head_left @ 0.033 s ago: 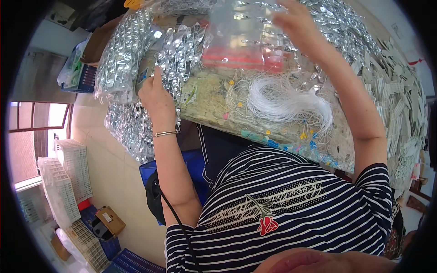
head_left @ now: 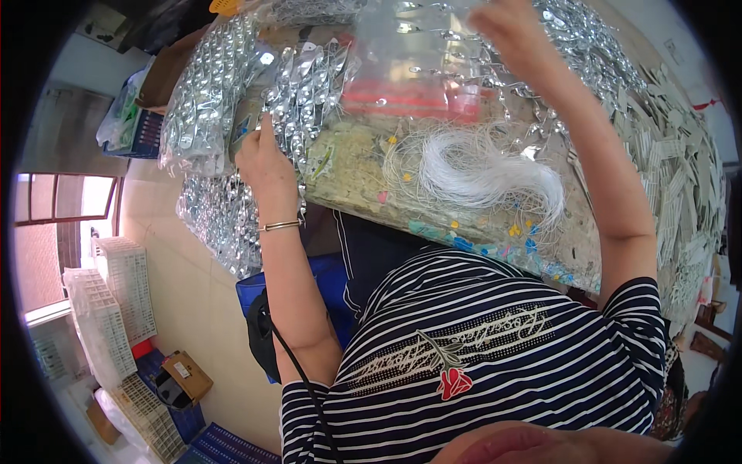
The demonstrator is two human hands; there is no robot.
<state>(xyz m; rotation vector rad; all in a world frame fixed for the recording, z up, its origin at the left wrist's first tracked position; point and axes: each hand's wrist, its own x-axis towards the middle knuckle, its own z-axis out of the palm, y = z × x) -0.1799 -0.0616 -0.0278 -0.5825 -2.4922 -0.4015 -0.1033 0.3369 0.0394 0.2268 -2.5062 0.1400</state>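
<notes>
My left hand (head_left: 265,158) is at the table's near left, beside strands of shiny silver pieces (head_left: 292,97). Its index finger points away from me toward the strands, while the other fingers curl; what they hold, if anything, is hidden. A metal bangle circles that wrist. At the top edge my right hand (head_left: 510,27), smeared by motion, hovers over more silver strands (head_left: 421,29) beside a clear plastic bag (head_left: 390,58) with a red band. Its fingertips cannot be made out. A loose hank of white thread (head_left: 479,166) lies between my arms.
Plastic-wrapped silver strands (head_left: 209,85) cover the table's left side, and others (head_left: 228,224) hang over its edge. Pale card strips (head_left: 672,155) are heaped at the right. Small coloured bits dot the worn tabletop (head_left: 348,174). White plastic crates (head_left: 100,325) and a cardboard box (head_left: 188,373) stand lower left.
My right hand has shifted slightly farther away and to the right. The left hand has stayed in place.
</notes>
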